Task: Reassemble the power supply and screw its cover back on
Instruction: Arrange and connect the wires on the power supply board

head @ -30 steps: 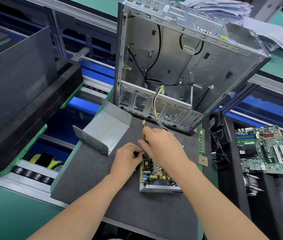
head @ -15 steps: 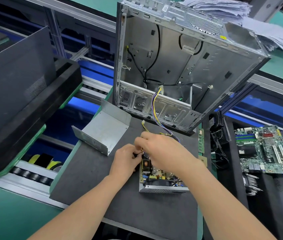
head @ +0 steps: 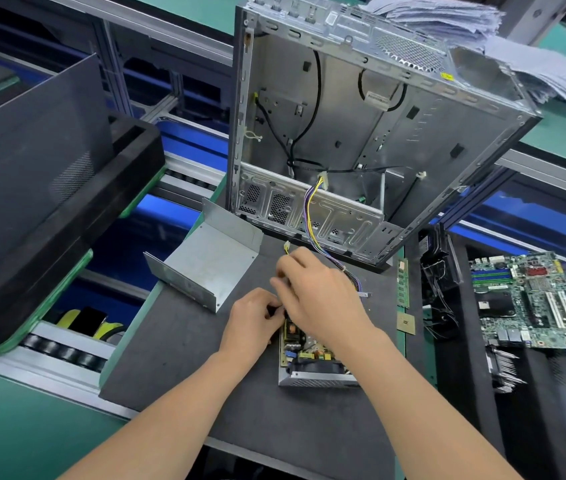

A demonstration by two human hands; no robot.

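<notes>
Your left hand (head: 252,325) pinches a black part (head: 276,310) at the far edge of the open power supply (head: 312,378); your right hand (head: 319,296) curls round its wires (head: 310,220). The cover (head: 210,263) lies at ten o'clock (nearer your left hand).

The dark table (head: 177,358) in front of me is carrying 5 things. The open power supply (head: 309,377) is lying nearest me, and its bent metal cover (head: 212,258) is resting to the left. The computer case (head: 343,133) is standing at the back. 1 memory stick (head: 402,282) and 1 processor chip (head: 406,323) are lying along the right edge.
</notes>
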